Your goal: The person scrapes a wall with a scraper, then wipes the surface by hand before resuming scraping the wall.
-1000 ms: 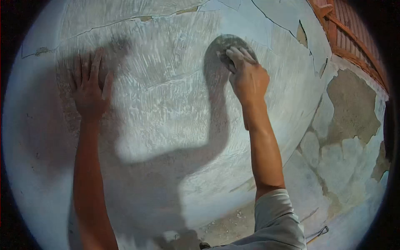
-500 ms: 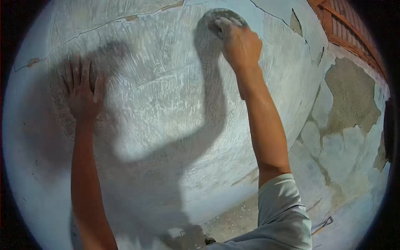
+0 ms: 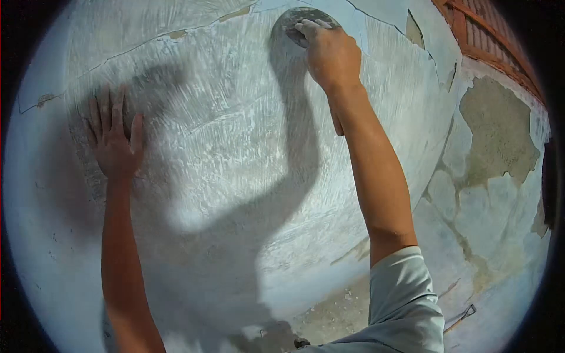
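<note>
My left hand (image 3: 118,147) lies flat against the whitish plaster wall (image 3: 229,147), its fingers spread and pointing up. Higher and to the right, my right hand (image 3: 333,56) is closed near the wall, with its fingers in a grip. A narrow brown piece (image 3: 338,122) sticks out beside the right wrist, perhaps the end of a handle; the rest of it is hidden. Dark shadow surrounds the right fingertips. The wall around both hands is covered in short scraped or chipped marks.
A long crack (image 3: 141,48) with bare spots crosses the upper wall. On the right, an adjoining wall has a large bare patch (image 3: 500,129). Wooden beams (image 3: 494,29) stand at upper right, and a tool with a D-shaped handle (image 3: 465,315) leans lower right.
My right hand has shifted slightly left and up along the wall. My left hand remains spread on nearly the same spot. The view has moved a little.
</note>
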Action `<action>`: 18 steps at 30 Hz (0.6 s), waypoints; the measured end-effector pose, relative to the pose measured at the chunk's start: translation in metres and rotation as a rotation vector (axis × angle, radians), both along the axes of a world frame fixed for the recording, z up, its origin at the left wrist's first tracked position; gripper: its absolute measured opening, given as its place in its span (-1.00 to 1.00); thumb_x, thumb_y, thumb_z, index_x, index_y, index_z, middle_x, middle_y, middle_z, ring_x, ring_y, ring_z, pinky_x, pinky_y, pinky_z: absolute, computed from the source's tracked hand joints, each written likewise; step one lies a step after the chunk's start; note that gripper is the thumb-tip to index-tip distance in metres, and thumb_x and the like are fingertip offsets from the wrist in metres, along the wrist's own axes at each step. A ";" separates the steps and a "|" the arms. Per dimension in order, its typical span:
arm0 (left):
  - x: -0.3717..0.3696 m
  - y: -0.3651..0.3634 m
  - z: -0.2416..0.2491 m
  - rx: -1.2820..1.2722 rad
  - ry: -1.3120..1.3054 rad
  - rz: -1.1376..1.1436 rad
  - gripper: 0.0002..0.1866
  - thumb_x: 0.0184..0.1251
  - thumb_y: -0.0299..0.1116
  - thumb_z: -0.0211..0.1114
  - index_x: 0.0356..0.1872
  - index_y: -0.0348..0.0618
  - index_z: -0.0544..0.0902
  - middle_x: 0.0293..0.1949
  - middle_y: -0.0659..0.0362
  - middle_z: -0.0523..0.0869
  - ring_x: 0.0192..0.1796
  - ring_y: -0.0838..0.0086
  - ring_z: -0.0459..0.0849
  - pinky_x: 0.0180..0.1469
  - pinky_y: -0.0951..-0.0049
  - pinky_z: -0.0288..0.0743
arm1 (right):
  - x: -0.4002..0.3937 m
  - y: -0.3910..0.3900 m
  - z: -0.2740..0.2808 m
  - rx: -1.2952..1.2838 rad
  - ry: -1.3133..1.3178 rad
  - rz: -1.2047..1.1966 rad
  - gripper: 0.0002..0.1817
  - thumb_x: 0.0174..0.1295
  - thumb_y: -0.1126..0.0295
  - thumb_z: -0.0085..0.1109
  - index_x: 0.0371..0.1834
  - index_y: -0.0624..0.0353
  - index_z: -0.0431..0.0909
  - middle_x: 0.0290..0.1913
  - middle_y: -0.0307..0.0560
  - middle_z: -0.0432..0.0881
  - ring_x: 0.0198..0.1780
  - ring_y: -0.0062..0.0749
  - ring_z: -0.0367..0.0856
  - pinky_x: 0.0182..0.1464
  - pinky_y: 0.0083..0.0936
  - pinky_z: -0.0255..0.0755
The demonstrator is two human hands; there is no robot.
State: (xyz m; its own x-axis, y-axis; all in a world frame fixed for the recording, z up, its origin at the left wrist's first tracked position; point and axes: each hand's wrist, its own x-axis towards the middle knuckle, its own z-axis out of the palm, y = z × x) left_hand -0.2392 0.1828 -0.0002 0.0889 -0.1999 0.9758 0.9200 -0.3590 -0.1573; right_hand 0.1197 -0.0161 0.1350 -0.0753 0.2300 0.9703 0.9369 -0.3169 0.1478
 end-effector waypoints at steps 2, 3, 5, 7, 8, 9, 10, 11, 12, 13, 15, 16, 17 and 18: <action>-0.001 0.006 -0.002 0.036 0.025 -0.039 -0.28 0.71 0.17 0.04 0.73 0.12 0.27 0.77 0.15 0.16 0.81 0.11 -0.02 0.76 -0.20 -0.27 | 0.024 0.014 -0.025 0.144 -0.120 0.148 -0.67 0.41 0.42 0.08 0.14 -0.04 0.74 0.12 -0.04 0.83 0.27 0.01 0.75 0.11 0.00 0.70; -0.001 0.008 -0.001 0.039 0.020 -0.040 -0.28 0.72 0.16 0.05 0.74 0.12 0.27 0.77 0.15 0.16 0.81 0.11 -0.02 0.76 -0.20 -0.27 | 0.026 0.013 -0.043 0.140 -0.085 0.159 -0.67 0.44 0.40 0.06 0.15 -0.04 0.74 0.18 -0.06 0.81 0.31 -0.02 0.74 0.18 0.01 0.67; -0.002 0.010 -0.003 0.025 0.005 -0.018 -0.29 0.72 0.14 0.05 0.74 0.12 0.26 0.77 0.15 0.17 0.81 0.11 -0.02 0.75 -0.21 -0.27 | 0.026 0.010 -0.065 0.146 -0.130 0.199 -0.66 0.45 0.40 0.05 0.17 -0.06 0.75 0.20 -0.07 0.81 0.33 -0.04 0.72 0.18 0.01 0.68; -0.002 0.008 -0.004 -0.002 -0.005 0.027 -0.30 0.72 0.13 0.06 0.73 0.13 0.27 0.76 0.14 0.18 0.80 0.11 -0.02 0.76 -0.21 -0.26 | 0.020 0.010 -0.055 0.169 -0.130 0.227 -0.64 0.45 0.42 0.06 0.20 -0.08 0.76 0.21 -0.10 0.80 0.29 -0.01 0.75 0.18 -0.01 0.69; -0.001 0.008 -0.002 -0.011 -0.013 0.016 -0.30 0.72 0.13 0.06 0.73 0.15 0.27 0.76 0.14 0.19 0.80 0.11 -0.01 0.75 -0.21 -0.25 | 0.019 0.013 -0.035 0.132 -0.040 0.169 -0.63 0.41 0.44 0.14 0.20 -0.10 0.77 0.20 -0.12 0.81 0.24 -0.01 0.77 0.18 -0.06 0.69; -0.001 0.005 -0.003 -0.027 -0.011 0.005 -0.31 0.72 0.12 0.06 0.73 0.16 0.27 0.76 0.14 0.20 0.80 0.10 0.00 0.75 -0.22 -0.24 | 0.006 0.008 -0.011 0.087 0.060 0.109 -0.61 0.37 0.46 0.21 0.21 -0.12 0.79 0.20 -0.15 0.82 0.18 0.00 0.79 0.19 -0.11 0.70; 0.000 0.002 -0.002 -0.044 -0.010 -0.006 -0.32 0.72 0.12 0.06 0.73 0.18 0.27 0.75 0.15 0.21 0.80 0.10 0.01 0.75 -0.23 -0.23 | -0.005 0.003 0.007 0.041 0.160 0.051 -0.58 0.32 0.48 0.28 0.21 -0.14 0.80 0.19 -0.17 0.82 0.13 0.00 0.81 0.19 -0.15 0.70; 0.002 0.000 0.002 -0.043 -0.014 -0.006 -0.32 0.72 0.12 0.06 0.73 0.20 0.27 0.75 0.15 0.21 0.80 0.10 0.01 0.75 -0.23 -0.23 | -0.011 0.000 0.021 -0.025 0.273 0.012 -0.57 0.32 0.44 0.33 0.24 -0.18 0.79 0.15 -0.18 0.83 0.09 0.04 0.80 0.20 -0.12 0.68; 0.004 -0.002 0.004 -0.046 -0.017 -0.006 -0.32 0.72 0.12 0.06 0.73 0.23 0.27 0.75 0.16 0.22 0.80 0.11 0.02 0.75 -0.24 -0.22 | -0.006 0.003 0.016 0.037 0.173 0.080 -0.59 0.35 0.46 0.23 0.21 -0.15 0.79 0.14 -0.15 0.84 0.13 0.05 0.80 0.20 -0.09 0.68; 0.001 -0.006 -0.001 -0.063 -0.011 -0.005 -0.33 0.72 0.12 0.06 0.73 0.25 0.27 0.75 0.17 0.22 0.80 0.11 0.02 0.75 -0.25 -0.22 | 0.005 0.010 -0.006 0.087 0.083 0.147 -0.60 0.39 0.48 0.13 0.19 -0.12 0.80 0.13 -0.12 0.84 0.16 0.07 0.79 0.21 -0.05 0.68; 0.001 -0.001 0.001 -0.030 -0.013 -0.002 -0.33 0.71 0.13 0.06 0.73 0.27 0.26 0.75 0.18 0.22 0.79 0.11 0.03 0.75 -0.26 -0.21 | 0.018 0.015 -0.042 0.228 -0.135 0.267 -0.59 0.42 0.50 0.03 0.18 -0.07 0.79 0.20 -0.09 0.82 0.21 0.09 0.77 0.21 -0.02 0.67; 0.002 0.000 0.000 -0.015 -0.018 -0.002 -0.33 0.71 0.13 0.06 0.73 0.28 0.26 0.75 0.18 0.22 0.79 0.11 0.03 0.74 -0.26 -0.21 | 0.021 0.017 -0.045 0.225 -0.131 0.273 -0.60 0.41 0.50 0.04 0.17 -0.05 0.79 0.21 -0.08 0.81 0.19 0.10 0.78 0.20 -0.02 0.68; 0.002 0.000 -0.003 -0.027 -0.021 0.006 -0.33 0.71 0.13 0.06 0.73 0.28 0.27 0.75 0.18 0.22 0.79 0.11 0.04 0.74 -0.26 -0.21 | 0.025 0.019 -0.048 0.220 -0.122 0.279 -0.61 0.41 0.50 0.04 0.16 -0.04 0.79 0.22 -0.07 0.81 0.18 0.10 0.78 0.20 -0.01 0.68; 0.002 0.001 -0.003 -0.032 -0.026 0.016 -0.33 0.71 0.14 0.05 0.73 0.27 0.27 0.75 0.18 0.22 0.79 0.11 0.04 0.74 -0.26 -0.21 | 0.022 0.018 -0.046 0.223 -0.116 0.286 -0.62 0.41 0.49 0.05 0.16 -0.02 0.79 0.23 -0.06 0.80 0.17 0.11 0.79 0.19 -0.01 0.68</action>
